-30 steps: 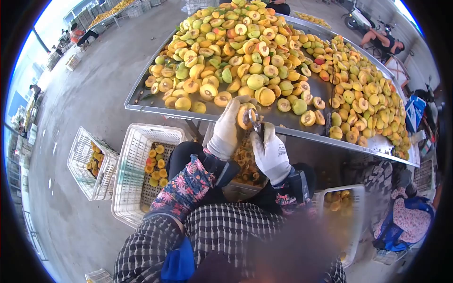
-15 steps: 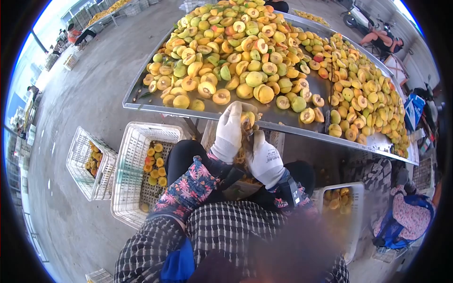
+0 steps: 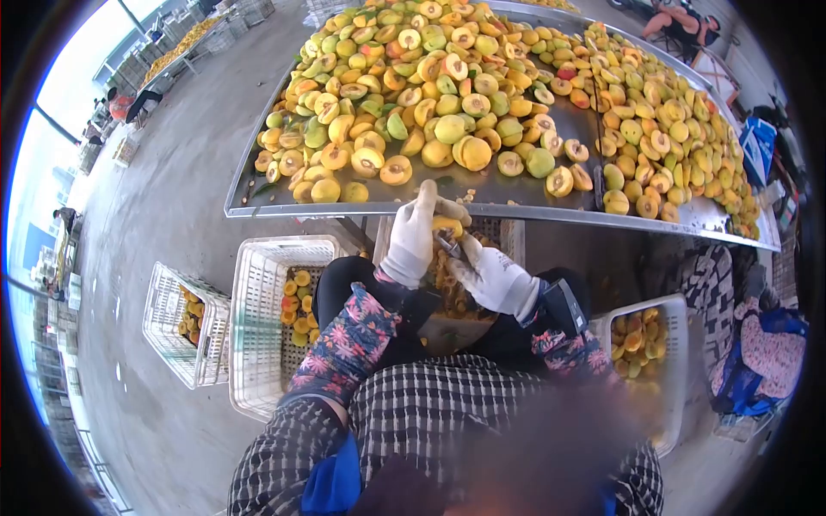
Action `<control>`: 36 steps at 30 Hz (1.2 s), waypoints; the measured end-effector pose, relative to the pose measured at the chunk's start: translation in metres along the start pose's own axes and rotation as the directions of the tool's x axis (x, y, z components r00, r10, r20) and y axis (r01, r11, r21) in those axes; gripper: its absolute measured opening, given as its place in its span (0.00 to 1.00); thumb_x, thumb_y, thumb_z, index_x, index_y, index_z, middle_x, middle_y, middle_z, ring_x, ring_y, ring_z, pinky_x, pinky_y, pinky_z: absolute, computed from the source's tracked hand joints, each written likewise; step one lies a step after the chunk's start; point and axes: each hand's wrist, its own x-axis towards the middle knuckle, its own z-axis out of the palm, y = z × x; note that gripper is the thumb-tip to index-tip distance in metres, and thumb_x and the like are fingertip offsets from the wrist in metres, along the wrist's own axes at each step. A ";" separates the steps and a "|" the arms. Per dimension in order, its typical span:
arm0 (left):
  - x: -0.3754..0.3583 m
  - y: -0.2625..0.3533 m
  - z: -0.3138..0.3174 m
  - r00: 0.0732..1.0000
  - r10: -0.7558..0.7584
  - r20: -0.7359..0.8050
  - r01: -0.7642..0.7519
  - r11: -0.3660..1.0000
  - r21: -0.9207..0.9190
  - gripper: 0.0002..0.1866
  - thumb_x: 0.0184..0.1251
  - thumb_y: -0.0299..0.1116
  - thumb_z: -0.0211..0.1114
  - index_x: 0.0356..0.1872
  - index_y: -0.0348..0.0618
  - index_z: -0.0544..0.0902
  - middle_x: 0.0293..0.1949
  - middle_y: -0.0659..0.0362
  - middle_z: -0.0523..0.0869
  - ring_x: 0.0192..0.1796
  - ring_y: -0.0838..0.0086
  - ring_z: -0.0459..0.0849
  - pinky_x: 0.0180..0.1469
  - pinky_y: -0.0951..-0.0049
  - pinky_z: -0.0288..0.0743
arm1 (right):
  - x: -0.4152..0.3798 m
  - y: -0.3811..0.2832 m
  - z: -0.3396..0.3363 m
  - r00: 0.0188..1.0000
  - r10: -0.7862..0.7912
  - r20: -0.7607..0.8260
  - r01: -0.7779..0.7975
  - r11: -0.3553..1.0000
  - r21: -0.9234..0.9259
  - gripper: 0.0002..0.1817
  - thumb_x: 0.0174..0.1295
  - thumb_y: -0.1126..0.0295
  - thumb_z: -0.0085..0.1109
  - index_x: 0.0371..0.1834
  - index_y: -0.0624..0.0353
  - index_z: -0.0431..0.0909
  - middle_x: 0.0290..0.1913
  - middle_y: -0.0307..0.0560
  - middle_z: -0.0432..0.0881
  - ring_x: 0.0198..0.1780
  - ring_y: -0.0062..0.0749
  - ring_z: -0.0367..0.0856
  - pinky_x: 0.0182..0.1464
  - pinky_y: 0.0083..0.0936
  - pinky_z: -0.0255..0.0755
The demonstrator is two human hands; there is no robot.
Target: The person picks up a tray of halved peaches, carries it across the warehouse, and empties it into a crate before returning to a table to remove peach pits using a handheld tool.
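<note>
My left hand, in a white glove, is closed round a yellow peach half just below the front edge of the metal table. My right hand, also gloved in white, grips a small metal pitting tool whose end is at the peach. The exact shape of the tool's tip is hard to make out. Beneath both hands sits a crate with wet-looking scraps in it. On the table lies a big heap of peaches, many halved with their pits showing.
White plastic crates with peach halves stand on my left, one smaller crate beyond. Another crate of halves is at my right. A person's patterned clothing shows at far right. Other people sit farther off.
The view has shifted slightly. My right hand has turned and moved a little to the right of the left hand, with the tool still at the peach half.
</note>
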 end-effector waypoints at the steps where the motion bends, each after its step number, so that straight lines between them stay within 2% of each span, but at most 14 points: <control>1: 0.001 0.002 -0.002 0.998 -0.039 0.058 0.035 0.997 0.071 0.30 0.79 0.52 0.42 0.31 0.32 0.78 0.32 0.47 0.86 0.36 0.64 0.85 0.44 0.68 0.79 | -0.002 0.004 0.002 0.999 -0.034 -0.015 0.034 0.999 -0.005 0.14 0.70 0.66 0.51 0.53 0.63 0.69 0.33 0.59 0.81 0.33 0.54 0.82 0.35 0.40 0.71; 3: 0.005 0.002 -0.001 0.992 -0.090 0.089 0.083 0.994 0.075 0.31 0.78 0.54 0.44 0.28 0.33 0.77 0.29 0.47 0.85 0.36 0.64 0.85 0.43 0.69 0.79 | -0.002 0.021 0.012 0.993 -0.109 -0.049 0.108 0.994 -0.025 0.14 0.70 0.65 0.52 0.52 0.62 0.70 0.32 0.60 0.81 0.31 0.58 0.81 0.33 0.43 0.70; 5: 0.008 0.002 -0.003 0.984 -0.123 0.125 0.110 0.988 0.109 0.31 0.77 0.55 0.45 0.29 0.34 0.77 0.31 0.47 0.85 0.37 0.62 0.85 0.42 0.67 0.81 | -0.002 0.038 0.028 0.991 -0.069 -0.112 0.108 0.911 0.397 0.14 0.72 0.61 0.51 0.50 0.59 0.71 0.25 0.46 0.77 0.20 0.41 0.76 0.24 0.33 0.67; 7: 0.008 -0.004 0.002 0.984 -0.162 0.079 0.170 0.980 -0.106 0.29 0.76 0.56 0.48 0.29 0.36 0.77 0.32 0.48 0.84 0.38 0.60 0.86 0.41 0.63 0.82 | -0.008 0.002 0.016 0.889 0.281 0.362 -0.435 0.269 0.860 0.14 0.72 0.58 0.52 0.49 0.57 0.72 0.23 0.37 0.74 0.17 0.28 0.71 0.20 0.24 0.63; 8: 0.008 -0.007 0.005 0.981 -0.184 0.059 0.192 0.958 -0.213 0.29 0.75 0.56 0.50 0.29 0.37 0.76 0.33 0.49 0.83 0.38 0.59 0.86 0.40 0.61 0.83 | -0.010 -0.006 0.017 0.887 0.317 0.335 -0.419 0.249 0.873 0.15 0.73 0.55 0.51 0.47 0.56 0.73 0.22 0.30 0.67 0.16 0.16 0.61 0.17 0.14 0.55; 20: 0.006 -0.013 0.014 0.940 -0.341 0.008 0.294 0.798 -0.527 0.23 0.71 0.56 0.57 0.28 0.45 0.75 0.33 0.55 0.82 0.39 0.56 0.85 0.37 0.57 0.83 | -0.025 0.012 0.024 0.907 0.068 0.415 -0.399 -0.175 0.900 0.18 0.74 0.53 0.46 0.47 0.57 0.73 0.21 0.35 0.65 0.13 0.19 0.58 0.14 0.18 0.51; 21: 0.017 -0.027 -0.004 0.918 -0.391 0.064 0.319 0.636 -0.703 0.21 0.71 0.56 0.57 0.28 0.48 0.75 0.32 0.57 0.83 0.41 0.58 0.85 0.39 0.57 0.81 | -0.027 0.012 0.023 0.932 0.046 0.360 -0.350 -0.149 0.925 0.17 0.74 0.53 0.47 0.47 0.57 0.73 0.21 0.35 0.65 0.13 0.19 0.58 0.14 0.18 0.51; 23: 0.016 -0.020 -0.031 0.937 -0.350 -0.019 0.242 0.685 -0.687 0.21 0.71 0.55 0.57 0.28 0.49 0.75 0.32 0.58 0.83 0.42 0.59 0.85 0.42 0.57 0.80 | -0.030 0.008 0.016 0.966 -0.013 0.259 -0.258 -0.107 0.960 0.17 0.74 0.53 0.47 0.48 0.56 0.73 0.22 0.35 0.66 0.13 0.19 0.58 0.13 0.18 0.51; 26: 0.005 0.007 -0.050 0.912 -0.360 -0.195 0.189 0.793 -0.580 0.20 0.71 0.55 0.58 0.31 0.48 0.79 0.35 0.58 0.84 0.44 0.60 0.85 0.43 0.58 0.80 | -0.030 0.021 0.012 0.898 0.341 0.279 -0.389 0.314 0.866 0.15 0.74 0.59 0.49 0.53 0.57 0.70 0.25 0.35 0.69 0.19 0.19 0.63 0.19 0.19 0.58; 29: -0.005 0.021 -0.112 0.946 -0.060 -0.319 0.028 0.994 -0.103 0.21 0.71 0.53 0.60 0.43 0.43 0.82 0.39 0.57 0.86 0.44 0.59 0.85 0.45 0.59 0.80 | -0.044 0.069 0.036 0.952 0.290 0.097 -0.293 0.773 0.563 0.17 0.72 0.62 0.52 0.56 0.60 0.67 0.29 0.36 0.73 0.29 0.24 0.73 0.31 0.23 0.71; 30: -0.005 0.026 -0.134 0.900 0.051 -0.433 0.049 0.975 0.216 0.22 0.70 0.52 0.60 0.45 0.40 0.83 0.39 0.55 0.86 0.44 0.60 0.86 0.44 0.62 0.80 | -0.049 0.061 0.031 0.938 0.345 0.036 -0.338 0.886 0.317 0.19 0.68 0.64 0.56 0.56 0.62 0.66 0.33 0.47 0.79 0.36 0.39 0.81 0.41 0.34 0.75; 32: 0.000 0.035 -0.174 0.843 0.326 -0.429 0.118 0.665 0.737 0.23 0.68 0.50 0.62 0.48 0.38 0.83 0.39 0.51 0.88 0.43 0.60 0.86 0.44 0.64 0.79 | -0.056 0.067 0.040 0.933 0.354 -0.070 -0.349 0.934 0.072 0.20 0.65 0.66 0.57 0.56 0.61 0.66 0.36 0.55 0.80 0.41 0.50 0.81 0.45 0.39 0.74; 34: 0.000 0.042 -0.190 0.834 0.512 -0.205 0.155 0.138 0.978 0.23 0.65 0.50 0.65 0.49 0.39 0.83 0.38 0.50 0.88 0.44 0.57 0.86 0.47 0.62 0.78 | -0.057 0.065 0.041 0.909 0.405 -0.102 -0.410 0.911 -0.039 0.22 0.62 0.67 0.58 0.57 0.59 0.65 0.43 0.66 0.79 0.47 0.64 0.79 0.48 0.48 0.72; 36: 0.017 0.042 -0.172 0.918 0.318 -0.237 0.134 0.314 0.940 0.23 0.63 0.49 0.65 0.50 0.42 0.83 0.42 0.48 0.87 0.47 0.55 0.85 0.52 0.61 0.76 | -0.055 0.062 0.042 0.909 0.409 -0.082 -0.417 0.900 -0.126 0.21 0.62 0.67 0.58 0.57 0.57 0.65 0.46 0.65 0.79 0.46 0.63 0.79 0.47 0.48 0.72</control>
